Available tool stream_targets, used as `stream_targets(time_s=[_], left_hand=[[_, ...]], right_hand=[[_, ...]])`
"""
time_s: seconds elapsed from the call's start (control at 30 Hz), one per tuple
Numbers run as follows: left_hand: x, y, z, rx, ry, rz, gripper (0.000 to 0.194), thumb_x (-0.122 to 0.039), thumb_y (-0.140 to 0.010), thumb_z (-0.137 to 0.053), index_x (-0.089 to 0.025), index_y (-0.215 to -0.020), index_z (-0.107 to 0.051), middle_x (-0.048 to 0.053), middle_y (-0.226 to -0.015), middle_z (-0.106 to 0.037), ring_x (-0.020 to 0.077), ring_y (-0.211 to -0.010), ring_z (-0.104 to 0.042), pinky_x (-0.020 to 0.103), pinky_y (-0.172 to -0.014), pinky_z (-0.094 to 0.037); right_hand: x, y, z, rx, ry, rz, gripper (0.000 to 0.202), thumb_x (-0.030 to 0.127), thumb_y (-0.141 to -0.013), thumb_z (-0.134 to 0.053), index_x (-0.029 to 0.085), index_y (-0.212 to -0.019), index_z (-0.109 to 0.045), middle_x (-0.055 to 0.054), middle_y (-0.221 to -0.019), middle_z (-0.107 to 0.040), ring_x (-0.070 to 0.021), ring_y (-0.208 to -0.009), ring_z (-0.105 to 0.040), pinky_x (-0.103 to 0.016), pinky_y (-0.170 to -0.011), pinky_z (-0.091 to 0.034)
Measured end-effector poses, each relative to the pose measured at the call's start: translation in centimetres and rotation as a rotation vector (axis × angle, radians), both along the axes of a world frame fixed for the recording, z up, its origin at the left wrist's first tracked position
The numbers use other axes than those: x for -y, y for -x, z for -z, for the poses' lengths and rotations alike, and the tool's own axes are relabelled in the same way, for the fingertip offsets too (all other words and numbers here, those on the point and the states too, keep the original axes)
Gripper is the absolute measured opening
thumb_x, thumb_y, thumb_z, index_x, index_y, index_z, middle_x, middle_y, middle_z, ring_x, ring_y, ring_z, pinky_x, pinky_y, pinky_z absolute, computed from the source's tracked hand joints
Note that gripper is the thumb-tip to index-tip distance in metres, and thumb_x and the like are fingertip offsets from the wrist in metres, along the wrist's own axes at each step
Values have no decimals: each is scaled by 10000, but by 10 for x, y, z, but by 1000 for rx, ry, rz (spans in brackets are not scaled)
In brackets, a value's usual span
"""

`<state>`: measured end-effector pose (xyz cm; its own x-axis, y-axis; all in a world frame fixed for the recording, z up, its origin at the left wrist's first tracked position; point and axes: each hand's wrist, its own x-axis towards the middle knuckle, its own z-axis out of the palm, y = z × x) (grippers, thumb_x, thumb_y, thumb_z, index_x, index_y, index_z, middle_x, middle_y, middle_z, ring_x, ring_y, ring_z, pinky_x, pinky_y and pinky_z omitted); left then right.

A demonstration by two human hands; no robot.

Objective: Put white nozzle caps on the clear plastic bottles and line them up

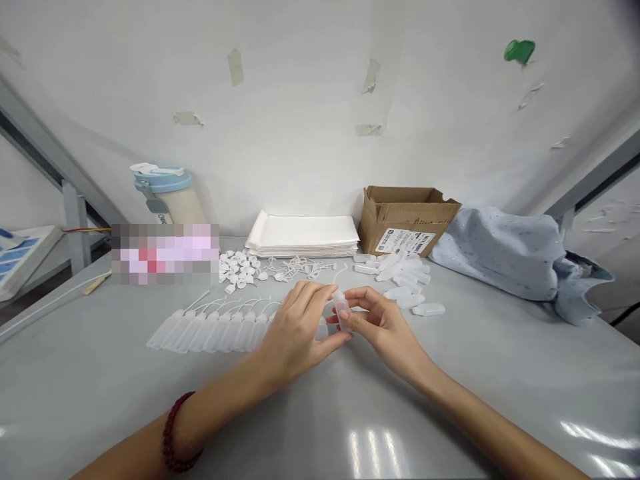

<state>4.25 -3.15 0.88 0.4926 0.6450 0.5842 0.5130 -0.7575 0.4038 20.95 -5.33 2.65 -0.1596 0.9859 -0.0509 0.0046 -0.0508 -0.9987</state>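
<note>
A small translucent squeeze bottle [343, 312] stands slightly tilted between my two hands, with a thin curved white tube [341, 272] rising from its top. My right hand [377, 319] pinches the bottle's body between thumb and fingers. My left hand [300, 320] is closed in around the bottle from the left, its fingertips at the neck and its thumb near the base. Left of my hands, a row of similar bottles with tubes [215, 331] lies side by side, its right end partly hidden behind my left hand. Loose bottles without tubes [405, 270] are piled to the right.
White caps [240, 268] and loose curved tubes [297, 267] lie behind my hands. Further back are stacked white envelopes [305, 233], a cardboard box [405, 220] and a light blue cloth [500, 250]. A blue-lidded tumbler [173, 197] stands at back left beside a blurred-out item.
</note>
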Motion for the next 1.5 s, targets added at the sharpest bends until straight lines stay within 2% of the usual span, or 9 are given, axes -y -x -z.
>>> stream_targets(time_s=[0.1, 0.2, 0.37, 0.47, 0.57, 0.7, 1.03, 1.5], left_hand=[[0, 0, -2, 0, 10, -11, 397, -226, -785, -668, -174, -1139, -494, 95, -1044, -573, 246, -978, -521, 393, -816, -476], [-1, 1, -3, -28, 28, -4, 336, -239, -775, -658, -179, -1077, -521, 86, -1009, -578, 248, -955, -518, 400, -802, -469], [-1, 2, -2, -159, 50, 31, 374, -290, -740, -704, -161, -1051, -542, 84, -991, -593, 262, -955, -503, 419, -810, -454], [0, 2, -2, -234, 78, 54, 391, -313, -736, -705, -172, -1065, -548, 84, -1001, -584, 270, -966, -489, 417, -803, -451], [1, 2, -4, -287, 109, 56, 391, -306, -730, -698, -160, -1064, -557, 92, -1001, -566, 271, -962, -469, 416, -793, -452], [1, 2, -5, -325, 150, 44, 377, -312, -728, -686, -135, -1043, -579, 99, -996, -547, 267, -948, -454, 421, -798, -445], [0, 5, -2, -385, 136, 33, 352, -442, -743, -668, -171, -957, -602, 77, -929, -535, 259, -896, -450, 410, -766, -417], [0, 4, -4, -423, 118, 8, 409, -467, -733, -685, -146, -951, -556, 76, -950, -561, 260, -902, -456, 402, -766, -387]], right_hand=[[0, 1, 1, 14, 4, -11, 305, 402, -773, -668, 193, -968, -561, -83, -1039, -656, -216, -835, -702, -329, -692, -541], [-2, -1, 3, 83, -12, -11, 255, 369, -779, -652, 187, -933, -561, -52, -899, -664, -194, -785, -677, -312, -671, -521], [-8, -7, 0, 393, -82, -59, 64, 232, -797, -550, 179, -816, -581, -7, -729, -630, -159, -681, -593, -271, -587, -432], [-10, -10, 1, 560, -126, -80, 127, 158, -785, -477, 180, -758, -599, -7, -696, -634, -157, -643, -569, -273, -577, -409], [-11, -11, 4, 646, -157, -93, 169, 158, -797, -452, 182, -746, -610, -2, -665, -627, -150, -596, -543, -265, -541, -382], [-10, -10, 7, 683, -180, -117, 205, 161, -822, -436, 179, -773, -634, -18, -713, -658, -160, -629, -560, -276, -564, -394], [-8, -9, 10, 694, -209, -145, 191, 173, -831, -461, 184, -795, -648, -38, -755, -680, -178, -671, -591, -294, -597, -426], [-7, -8, 8, 708, -204, -144, 181, 168, -823, -461, 183, -791, -638, -35, -740, -666, -174, -655, -580, -294, -589, -422]])
